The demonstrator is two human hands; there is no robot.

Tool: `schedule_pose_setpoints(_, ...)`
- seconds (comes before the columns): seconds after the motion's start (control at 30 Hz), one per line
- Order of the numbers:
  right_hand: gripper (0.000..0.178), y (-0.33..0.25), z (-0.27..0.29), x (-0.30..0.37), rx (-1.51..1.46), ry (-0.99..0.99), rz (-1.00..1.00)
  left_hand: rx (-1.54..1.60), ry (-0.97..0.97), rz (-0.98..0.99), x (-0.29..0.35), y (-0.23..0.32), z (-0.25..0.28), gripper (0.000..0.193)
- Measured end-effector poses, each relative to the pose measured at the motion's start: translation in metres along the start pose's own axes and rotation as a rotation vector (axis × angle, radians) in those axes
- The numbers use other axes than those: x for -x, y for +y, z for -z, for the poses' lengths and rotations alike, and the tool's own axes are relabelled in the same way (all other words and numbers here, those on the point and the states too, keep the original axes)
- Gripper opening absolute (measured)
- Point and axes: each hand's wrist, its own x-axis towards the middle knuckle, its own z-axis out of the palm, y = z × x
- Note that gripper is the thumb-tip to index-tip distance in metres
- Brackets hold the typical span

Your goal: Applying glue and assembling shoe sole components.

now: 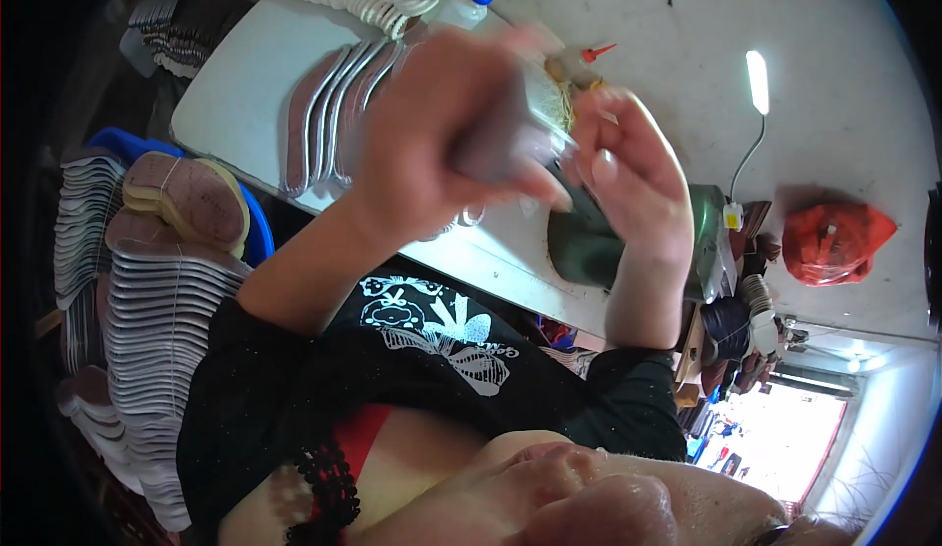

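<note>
In the head view, the left hand (pixel 417 134) is closed around a greyish, blurred piece (pixel 496 142), held up above the worktop (pixel 824 114). The right hand (pixel 643 178) is just beside its end, fingers bent; whether they pinch something, I cannot tell. The piece is not laid down, so I judge its work unfinished. Curved pieces with pale edges (pixel 319 119) lie on the worktop and bundled pieces (pixel 167 320) are stacked at left; which are finished cannot be seen.
</note>
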Motion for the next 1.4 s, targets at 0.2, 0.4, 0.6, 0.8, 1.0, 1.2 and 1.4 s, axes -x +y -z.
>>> schedule_pose_setpoints(0.2, 0.068, 0.038, 0.043, -0.125, 0.816, 0.234, -0.483, 0.076, 0.676, 0.022, -0.018, -0.023, 0.035, 0.096)
schedule_pose_setpoints(0.4, 0.064, 0.136, 0.117, -0.206, 0.955, 0.225, -0.865, 0.219, 0.581, 0.162, -0.007, -0.031, 0.027, 0.112)
schedule_pose_setpoints(0.6, 0.070, 0.204, 0.165, -0.230, 0.577, 0.345, -0.580, 0.288, 0.441, 0.180, -0.004, -0.027, 0.023, 0.103)
schedule_pose_setpoints(0.8, 0.070, 0.179, 0.145, -0.217, 0.620, 0.447, -0.519, 0.561, 0.456, 0.280, -0.001, -0.022, 0.019, 0.089)
schedule_pose_setpoints(1.0, 0.054, 0.102, 0.103, -0.185, 0.464, 0.592, -0.200, 1.501, 0.359, 0.689, -0.006, -0.017, 0.026, 0.077)
schedule_pose_setpoints(1.2, 0.040, 0.021, 0.060, -0.126, 0.207, 0.677, 0.101, 1.639, 0.327, 0.835, 0.004, -0.018, 0.009, 0.080)
schedule_pose_setpoints(1.4, 0.070, -0.024, 0.032, -0.046, 0.191, 0.312, 0.124, 1.618, 0.410, 1.112, 0.012, -0.008, -0.013, 0.081)
